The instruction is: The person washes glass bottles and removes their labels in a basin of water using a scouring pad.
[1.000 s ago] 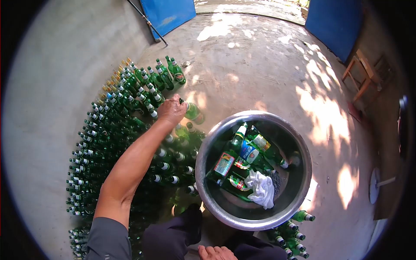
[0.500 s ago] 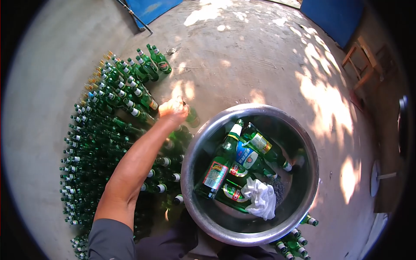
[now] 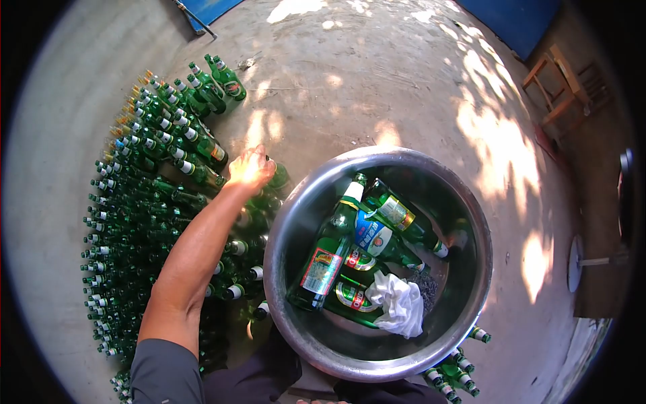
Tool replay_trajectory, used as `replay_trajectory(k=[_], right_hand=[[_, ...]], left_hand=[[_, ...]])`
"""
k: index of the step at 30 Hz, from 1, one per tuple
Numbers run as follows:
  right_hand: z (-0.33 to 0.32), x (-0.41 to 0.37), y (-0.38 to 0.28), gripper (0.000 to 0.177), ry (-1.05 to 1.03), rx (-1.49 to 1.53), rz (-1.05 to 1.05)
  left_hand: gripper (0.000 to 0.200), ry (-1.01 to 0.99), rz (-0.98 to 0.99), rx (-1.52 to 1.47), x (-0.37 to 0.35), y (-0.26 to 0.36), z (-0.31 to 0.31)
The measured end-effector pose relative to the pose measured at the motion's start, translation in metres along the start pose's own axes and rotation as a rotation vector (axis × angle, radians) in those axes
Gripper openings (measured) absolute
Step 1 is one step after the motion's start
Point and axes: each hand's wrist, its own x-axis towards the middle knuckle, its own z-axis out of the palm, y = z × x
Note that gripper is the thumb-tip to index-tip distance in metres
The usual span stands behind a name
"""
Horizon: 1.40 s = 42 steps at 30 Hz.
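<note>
My left hand (image 3: 252,168) reaches out over the left side, its fingers closed around a green glass bottle (image 3: 278,177) that is partly hidden by the hand. Beside it, a dense group of green bottles (image 3: 195,172), many with white neck labels, stands on the floor. A wide metal basin (image 3: 279,330) sits in front of me, holding several green bottles (image 3: 321,269) lying at angles. On them rests a crumpled white cloth (image 3: 397,303), with a dark scrubbing pad (image 3: 428,293) next to it. A sliver of skin at the bottom edge may be my right hand (image 3: 321,402); its fingers cannot be made out.
More green bottles (image 3: 457,374) stand at the basin's lower right. A wooden stool (image 3: 562,84) is at the far right, near a blue panel (image 3: 515,23). A dark rod (image 3: 195,19) lies at the upper left. Sunlit patches mark the concrete floor (image 3: 363,94).
The view has shifted, so the basin and bottles appear further left and slightly higher. My left hand stays closed on the bottle beside the group. The basin's contents look the same.
</note>
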Motion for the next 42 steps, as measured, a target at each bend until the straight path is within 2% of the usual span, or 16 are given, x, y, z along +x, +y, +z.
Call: replay_trajectory(k=[9,13,15,16,19,21,23,25,26,27,30,33,37,39,41,42], right_hand=[[-0.002,0.001,0.000,0.038,0.006,0.009,0.025],[0.005,-0.004,-0.002,0.034,0.047,-0.053,0.034],[0.007,-0.005,-0.003,0.034,0.062,-0.055,0.040],[0.006,-0.006,-0.004,0.034,0.065,-0.050,0.041],[0.017,-0.010,-0.006,0.027,0.116,-0.066,0.052],[0.029,-0.013,-0.008,0.020,0.102,-0.105,0.061],[0.040,-0.015,-0.012,0.015,0.125,-0.127,0.073],[0.052,-0.017,-0.014,0.017,0.145,-0.127,0.088],[0.060,-0.018,-0.014,0.015,0.167,-0.148,0.100],[0.063,-0.021,-0.014,0.015,0.176,-0.158,0.106],[0.060,-0.027,-0.016,0.013,0.136,-0.088,0.062],[0.076,-0.033,-0.011,0.014,0.166,-0.017,0.063],[0.076,-0.029,0.001,0.017,0.173,-0.106,0.137],[0.073,-0.026,0.005,0.021,0.171,-0.097,0.160],[0.072,-0.024,0.009,0.025,0.155,-0.002,0.163],[0.067,-0.022,0.008,0.029,0.106,-0.005,0.191]], left_hand=[[0.064,0.006,-0.038,-0.056,-0.018,-0.002,0.002],[0.070,0.160,-0.041,-0.034,-0.040,0.003,-0.005],[0.055,0.300,0.076,-0.188,-0.057,-0.001,-0.008],[0.046,0.465,0.150,-0.223,-0.065,0.001,-0.007],[0.051,0.491,0.286,-0.390,-0.123,0.038,-0.041],[0.053,0.355,0.362,-0.499,-0.173,0.072,-0.060],[0.062,0.324,0.527,-0.422,-0.205,0.093,-0.049],[0.075,0.196,0.498,-0.419,-0.226,0.106,-0.024],[0.093,0.168,0.460,-0.335,-0.234,0.111,-0.015],[0.093,0.176,0.471,-0.338,-0.237,0.112,-0.009],[0.108,0.055,0.280,-0.303,-0.244,0.118,-0.007],[0.107,-0.003,0.156,-0.356,-0.244,0.122,-0.011],[0.106,-0.054,0.013,-0.649,-0.254,0.120,-0.027],[0.096,0.039,0.017,-0.698,-0.257,0.117,-0.023],[0.109,-0.074,0.001,-1.118,-0.259,0.113,-0.025],[0.098,-0.104,-0.028,-1.169,-0.265,0.117,-0.039]])
